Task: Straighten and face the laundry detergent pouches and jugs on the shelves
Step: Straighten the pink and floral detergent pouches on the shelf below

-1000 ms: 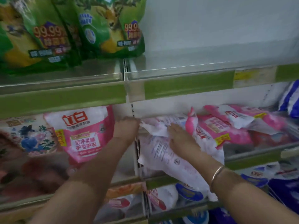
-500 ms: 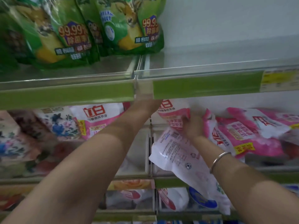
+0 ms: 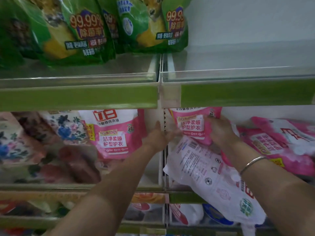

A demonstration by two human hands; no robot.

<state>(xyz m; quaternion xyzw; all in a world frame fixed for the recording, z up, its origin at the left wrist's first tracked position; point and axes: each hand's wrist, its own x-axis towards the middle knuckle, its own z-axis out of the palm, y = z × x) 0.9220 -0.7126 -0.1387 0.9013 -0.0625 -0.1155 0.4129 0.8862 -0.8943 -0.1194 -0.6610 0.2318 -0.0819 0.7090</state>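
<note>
A pink and white detergent pouch (image 3: 190, 124) stands upright on the middle shelf, label facing me, just right of the shelf divider. My right hand (image 3: 219, 132) grips its right edge. My left hand (image 3: 159, 136) touches its lower left corner, fingers spread. Below it a second pouch (image 3: 209, 178) lies back side out, hanging over the shelf's front edge. Another upright pink pouch (image 3: 115, 133) faces front left of the divider. More pink pouches (image 3: 276, 142) lie flat on their sides to the right.
Green pouches (image 3: 95, 26) stand on the top shelf at left; its right half (image 3: 247, 55) holds nothing. Floral pouches (image 3: 30, 140) fill the middle shelf's left. A green price rail (image 3: 81, 97) fronts the top shelf. Blue and white pouches (image 3: 211, 215) sit on the lower shelf.
Both hands lifted a pink pouch from the lying pile and set it upright, label forward. The view tilted up and closer.
</note>
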